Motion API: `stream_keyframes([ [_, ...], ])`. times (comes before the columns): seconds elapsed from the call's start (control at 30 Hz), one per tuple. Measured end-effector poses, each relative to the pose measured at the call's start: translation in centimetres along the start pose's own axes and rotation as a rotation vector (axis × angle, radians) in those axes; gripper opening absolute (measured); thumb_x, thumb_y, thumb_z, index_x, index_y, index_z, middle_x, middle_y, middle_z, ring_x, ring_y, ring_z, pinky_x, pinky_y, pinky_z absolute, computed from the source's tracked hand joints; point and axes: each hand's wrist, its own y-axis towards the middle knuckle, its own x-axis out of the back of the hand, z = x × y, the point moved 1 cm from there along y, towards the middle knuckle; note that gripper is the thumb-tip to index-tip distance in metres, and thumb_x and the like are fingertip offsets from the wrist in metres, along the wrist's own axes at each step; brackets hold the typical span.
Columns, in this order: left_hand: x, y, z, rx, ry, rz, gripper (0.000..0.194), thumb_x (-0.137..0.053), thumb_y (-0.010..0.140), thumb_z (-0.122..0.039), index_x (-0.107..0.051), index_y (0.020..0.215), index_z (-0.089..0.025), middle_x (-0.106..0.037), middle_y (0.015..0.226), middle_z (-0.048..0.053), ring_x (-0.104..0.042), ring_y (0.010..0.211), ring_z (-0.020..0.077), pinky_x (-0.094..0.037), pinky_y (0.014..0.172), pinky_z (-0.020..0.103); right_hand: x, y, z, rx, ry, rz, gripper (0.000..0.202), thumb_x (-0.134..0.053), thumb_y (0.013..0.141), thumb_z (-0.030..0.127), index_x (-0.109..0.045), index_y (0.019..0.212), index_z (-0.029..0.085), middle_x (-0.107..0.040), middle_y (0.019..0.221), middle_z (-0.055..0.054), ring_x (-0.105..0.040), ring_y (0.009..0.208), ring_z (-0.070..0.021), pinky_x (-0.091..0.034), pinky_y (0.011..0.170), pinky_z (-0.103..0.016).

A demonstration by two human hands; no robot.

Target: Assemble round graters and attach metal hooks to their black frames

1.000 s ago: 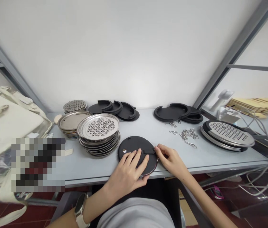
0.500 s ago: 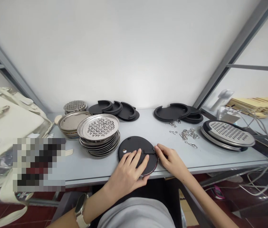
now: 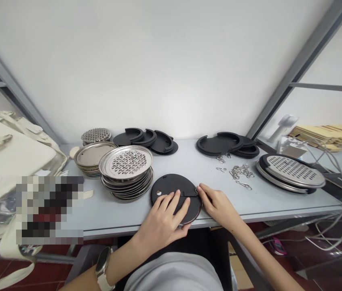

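A disc (image 3: 174, 184) lies on a table (image 3: 113, 218), stacked plates (image 3: 125, 163) to its left, a bag (image 3: 10, 145) farther left of it, trays (image 3: 160, 141) behind it, clips (image 3: 241, 172) to its right (a grater stack (image 3: 295, 171) sits farther right).

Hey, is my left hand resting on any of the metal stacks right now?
No, your left hand lies on the black disc, right of the nearest metal stack.
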Motion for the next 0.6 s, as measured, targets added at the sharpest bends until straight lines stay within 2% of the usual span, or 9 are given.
stream_keyframes([
  [0.2, 0.07, -0.05, -0.06, 0.005, 0.005, -0.007, 0.05, -0.048, 0.091, -0.038, -0.048, 0.136, -0.016, -0.048, 0.137, 0.016, -0.05, 0.117, 0.0281, -0.038, 0.099, 0.041, 0.22, 0.22, 0.07, 0.013, -0.002, 0.021, 0.031, -0.029, 0.098, 0.037, -0.037, 0.072, 0.023, -0.045, 0.056, 0.003, -0.047, 0.05, -0.0155, -0.029, 0.055, -0.026],
  [0.6, 0.04, -0.1, 0.0, 0.004, 0.003, -0.012, 0.05, -0.048, 0.091, -0.038, -0.048, 0.136, -0.016, -0.049, 0.136, 0.016, -0.05, 0.118, 0.0282, -0.038, 0.1, 0.042, -0.04, -0.25, -0.04, 0.014, 0.068, -0.035, 0.032, -0.033, 0.098, 0.038, -0.034, 0.069, 0.023, -0.038, 0.053, 0.006, -0.039, 0.047, -0.0123, -0.029, 0.053, -0.024],
])
